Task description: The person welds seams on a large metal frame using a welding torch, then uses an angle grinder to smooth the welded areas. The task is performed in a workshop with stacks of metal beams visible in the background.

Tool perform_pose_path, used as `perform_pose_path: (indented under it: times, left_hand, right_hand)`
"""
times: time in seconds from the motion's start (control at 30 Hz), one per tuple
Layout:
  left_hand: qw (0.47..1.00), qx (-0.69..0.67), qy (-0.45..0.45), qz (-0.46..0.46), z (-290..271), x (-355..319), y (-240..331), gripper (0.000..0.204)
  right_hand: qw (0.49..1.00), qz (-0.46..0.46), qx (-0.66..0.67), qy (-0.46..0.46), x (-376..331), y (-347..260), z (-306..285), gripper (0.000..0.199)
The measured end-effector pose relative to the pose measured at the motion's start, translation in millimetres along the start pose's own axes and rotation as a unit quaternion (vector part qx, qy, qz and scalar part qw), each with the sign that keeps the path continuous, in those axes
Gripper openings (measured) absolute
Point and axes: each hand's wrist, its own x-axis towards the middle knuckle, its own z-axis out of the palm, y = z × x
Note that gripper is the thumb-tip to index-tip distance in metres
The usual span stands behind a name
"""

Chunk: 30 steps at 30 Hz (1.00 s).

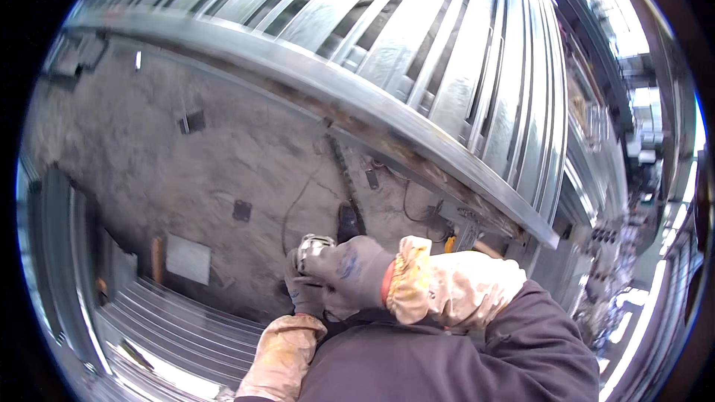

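Observation:
Close in front of my body, my two grey-gloved hands are together around a silvery, rounded metal object. Its kind I cannot make out, since the gloves cover most of it. My right hand reaches across from the right, its fingers wrapped over the object. Lower and to the left, my left hand is closed against the object's near side, partly hidden by the right. Stained pale protective sleeves cover both forearms. Just beyond the hands, a dark shoe shows on the floor.
A large frame of galvanised metal slats spans the far side, edged by a long beam. Small dark plates and a thin cable lie on the dusty floor. Stacked metal profiles stand near left, by a pale square plate.

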Motion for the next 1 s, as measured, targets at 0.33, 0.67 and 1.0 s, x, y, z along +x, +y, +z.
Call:
perform_pose_path:
  times: [0.33, 0.67, 1.0]
  left_hand:
    - [0.986, -0.112, -0.043, -0.112, -48, 61, 222, 0.047]
    - [0.964, -0.009, -0.212, -0.162, -38, 123, 343, 0.06]
    - [0.884, -0.078, -0.414, -0.201, -24, 184, 355, 0.072]
  right_hand:
    - [0.855, -0.089, 0.391, 0.329, -74, 68, -74, 0.054]
    - [0.742, -0.23, 0.625, 0.077, -32, 123, -45, 0.078]
    - [0.491, -0.128, 0.833, 0.22, -54, 134, -97, 0.047]
